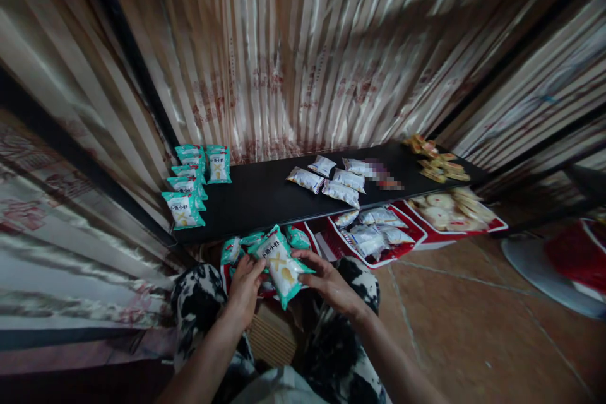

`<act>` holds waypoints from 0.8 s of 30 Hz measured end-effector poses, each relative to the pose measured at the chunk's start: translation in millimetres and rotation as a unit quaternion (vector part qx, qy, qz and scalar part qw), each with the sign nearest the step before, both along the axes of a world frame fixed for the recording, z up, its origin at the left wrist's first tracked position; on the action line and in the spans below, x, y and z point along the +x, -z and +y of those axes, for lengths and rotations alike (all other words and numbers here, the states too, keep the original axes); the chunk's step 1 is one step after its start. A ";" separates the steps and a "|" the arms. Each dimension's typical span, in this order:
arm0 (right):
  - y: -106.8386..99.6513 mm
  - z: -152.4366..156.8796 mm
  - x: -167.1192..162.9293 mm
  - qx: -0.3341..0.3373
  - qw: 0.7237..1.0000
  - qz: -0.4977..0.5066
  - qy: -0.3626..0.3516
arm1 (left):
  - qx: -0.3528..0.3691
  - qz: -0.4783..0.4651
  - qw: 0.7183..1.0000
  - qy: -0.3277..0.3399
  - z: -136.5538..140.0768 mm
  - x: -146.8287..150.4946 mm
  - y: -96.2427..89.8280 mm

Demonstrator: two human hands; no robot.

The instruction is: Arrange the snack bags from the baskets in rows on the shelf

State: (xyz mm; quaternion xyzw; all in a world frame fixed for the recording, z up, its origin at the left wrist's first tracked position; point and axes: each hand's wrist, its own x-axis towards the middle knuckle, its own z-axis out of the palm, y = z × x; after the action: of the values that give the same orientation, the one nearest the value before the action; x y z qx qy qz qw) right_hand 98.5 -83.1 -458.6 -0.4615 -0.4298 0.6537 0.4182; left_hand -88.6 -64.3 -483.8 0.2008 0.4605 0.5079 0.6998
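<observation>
Between my two hands, over a red basket [314, 241], is a teal and white snack bag [283, 265] with dark printed characters. My left hand [246, 284] grips its left side, thumb on the front. Fingers of my right hand [329, 282] pinch its right edge. More teal snack bags [231, 250] lie in the basket behind it, partly hidden. On the left end of the black shelf [246, 202], a row of the same teal bags [187, 209] leans one behind another, with one more bag [218, 165] beside the row.
Several white snack bags [341, 193] lie mid-shelf; yellow packets [442, 167] are at its right end. Below stand red baskets with white bags [372, 240] and pale round packs [440, 214]. Black posts [137, 69] and a curtain [293, 63] enclose the shelf.
</observation>
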 end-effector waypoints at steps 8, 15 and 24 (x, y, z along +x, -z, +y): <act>14.7 7.1 -25.7 -0.011 0.999 -0.025 -0.034 | 0.031 0.070 0.997 -0.030 17.2 -18.9 10.1; 18.0 46.6 -52.4 0.005 1.000 -0.011 -0.002 | 0.061 0.096 0.993 -0.044 40.9 -30.1 6.5; 36.7 141.2 -77.1 0.130 0.988 -0.079 0.029 | 0.085 0.179 0.975 -0.099 106.8 -46.5 10.9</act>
State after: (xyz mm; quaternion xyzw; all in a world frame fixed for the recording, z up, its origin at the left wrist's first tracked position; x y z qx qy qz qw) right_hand 21.4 58.2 -495.2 -0.4658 -0.5290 0.5413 0.4585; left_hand -135.1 42.5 -494.7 0.3005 0.5510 0.5674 0.5332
